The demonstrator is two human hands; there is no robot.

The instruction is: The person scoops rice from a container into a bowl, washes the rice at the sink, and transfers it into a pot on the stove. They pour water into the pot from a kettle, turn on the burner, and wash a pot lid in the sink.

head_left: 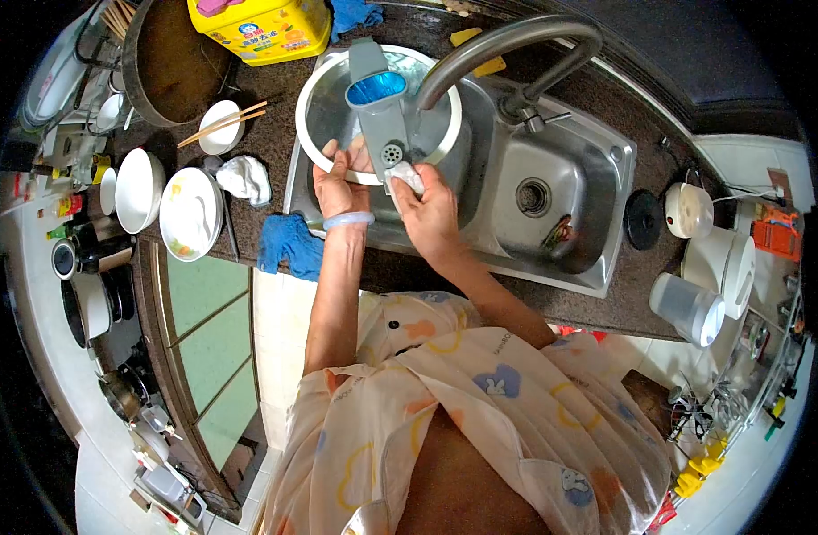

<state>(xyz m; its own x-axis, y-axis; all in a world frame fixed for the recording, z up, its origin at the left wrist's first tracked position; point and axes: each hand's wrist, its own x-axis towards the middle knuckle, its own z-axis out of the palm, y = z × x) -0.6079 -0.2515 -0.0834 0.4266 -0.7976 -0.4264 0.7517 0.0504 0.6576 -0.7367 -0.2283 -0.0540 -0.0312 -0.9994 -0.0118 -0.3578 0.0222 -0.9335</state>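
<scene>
A long grey plastic part with a blue-lined opening and a small round perforated disc is held tilted over a white-rimmed basin in the left sink bowl. My left hand grips its left side, with some fingers partly hidden behind it. Pinched in my right hand is a crumpled white cloth, pressed against the part's lower end below the disc. A pale bracelet circles my left wrist. The curved tap reaches over the basin's right side.
In the right sink bowl, food scraps lie near the drain. Left are a blue cloth, a white rag, several bowls and a wok. A yellow jug stands behind; a black lid lies right.
</scene>
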